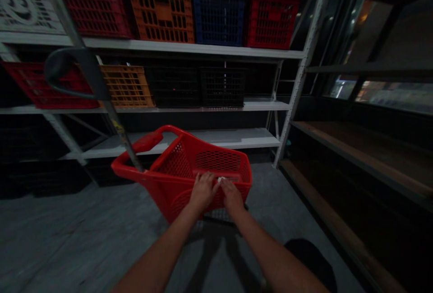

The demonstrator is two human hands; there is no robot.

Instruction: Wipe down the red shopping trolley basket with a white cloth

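Observation:
A red plastic shopping cart (pixel 216 160) with perforated walls stands in front of me on the floor. My left hand (pixel 203 189) rests over the near rim of its basket, fingers bent around the edge. Close beside it, my right hand (pixel 232 193) is at the same rim with its fingers drawn together at a small white piece (pixel 221 179), perhaps paper or cloth. The two hands nearly touch at the thumbs. A long metal pole (pixel 117 123) with a dark grey loop grip (pixel 76 72) leans through the cart's handle (pixel 137 146).
White metal shelving (pixel 189 48) spans the back, holding several plastic crates, among them an orange crate (pixel 160 11) and a blue crate (pixel 219 15). Dark shelves with wooden boards (pixel 365 148) run along the right. A dark rounded object (pixel 311 261) lies at the lower right.

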